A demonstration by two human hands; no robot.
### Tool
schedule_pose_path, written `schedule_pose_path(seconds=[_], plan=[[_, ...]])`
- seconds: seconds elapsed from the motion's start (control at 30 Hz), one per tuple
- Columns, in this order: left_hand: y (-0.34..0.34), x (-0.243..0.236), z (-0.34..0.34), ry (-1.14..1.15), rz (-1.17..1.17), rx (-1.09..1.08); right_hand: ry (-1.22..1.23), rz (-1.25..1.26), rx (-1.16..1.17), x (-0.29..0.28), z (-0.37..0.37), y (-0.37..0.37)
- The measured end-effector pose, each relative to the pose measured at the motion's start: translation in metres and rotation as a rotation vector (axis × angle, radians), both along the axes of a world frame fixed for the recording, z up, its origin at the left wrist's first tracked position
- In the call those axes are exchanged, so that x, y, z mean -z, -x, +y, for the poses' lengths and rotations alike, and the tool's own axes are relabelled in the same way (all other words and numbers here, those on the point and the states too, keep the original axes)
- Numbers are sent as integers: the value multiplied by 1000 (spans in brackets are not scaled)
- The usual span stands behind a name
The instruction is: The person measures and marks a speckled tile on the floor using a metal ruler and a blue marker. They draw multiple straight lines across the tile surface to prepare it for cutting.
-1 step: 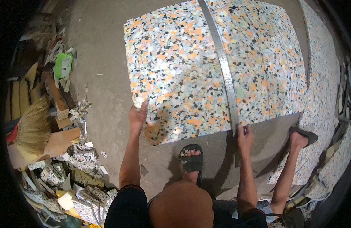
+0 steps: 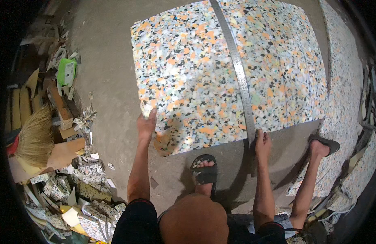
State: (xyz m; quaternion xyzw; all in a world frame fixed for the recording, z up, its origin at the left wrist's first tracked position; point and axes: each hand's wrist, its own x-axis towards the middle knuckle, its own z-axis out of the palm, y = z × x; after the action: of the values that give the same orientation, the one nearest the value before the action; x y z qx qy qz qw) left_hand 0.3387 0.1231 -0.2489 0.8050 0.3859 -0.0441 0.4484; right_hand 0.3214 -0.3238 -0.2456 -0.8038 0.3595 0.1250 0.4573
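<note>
A large speckled sheet of bonded foam [image 2: 192, 77], white with orange and black flecks, lies in front of me. My left hand [image 2: 146, 125] grips its near left edge, the thumb on top and the other fingers partly hidden. Lengthwise across the sheet runs a long metal ruler [image 2: 239, 69], its near end sticking out past the front edge. Beside that end, at the sheet's front edge, is my right hand [image 2: 263, 146]. Its fingers are curled together, and what they hold is hidden. Faint straight lines [image 2: 285, 85] run along the sheet's right part.
Another speckled foam sheet [image 2: 346, 81] lies at the right, under one of my sandalled feet [image 2: 324, 146]. My other foot [image 2: 204, 168] stands on the floor before the sheet. Foam scraps [image 2: 90, 195], a straw broom [image 2: 35, 136] and a green packet [image 2: 66, 72] line the left side.
My right hand has turned slightly at the ruler's end; a small dark bluish spot seen at its fingers before no longer shows. The sheet, ruler and left hand look almost the same.
</note>
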Motion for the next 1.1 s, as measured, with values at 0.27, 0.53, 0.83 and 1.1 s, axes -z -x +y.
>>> schedule_pose_path(seconds=[0.27, 0.53, 0.83, 1.1], plan=[[49, 18, -13, 149, -321, -119, 207, -113, 47, 28, 0, -45], [-28, 26, -44, 64, -383, -97, 211, -353, 42, 49, -43, -126], [-35, 22, -56, -541, -49, -19, 513, -139, -624, 7, -31, -55], [-136, 12, -64, -431, -376, 269, 352, -215, -572, -9, 30, 17]])
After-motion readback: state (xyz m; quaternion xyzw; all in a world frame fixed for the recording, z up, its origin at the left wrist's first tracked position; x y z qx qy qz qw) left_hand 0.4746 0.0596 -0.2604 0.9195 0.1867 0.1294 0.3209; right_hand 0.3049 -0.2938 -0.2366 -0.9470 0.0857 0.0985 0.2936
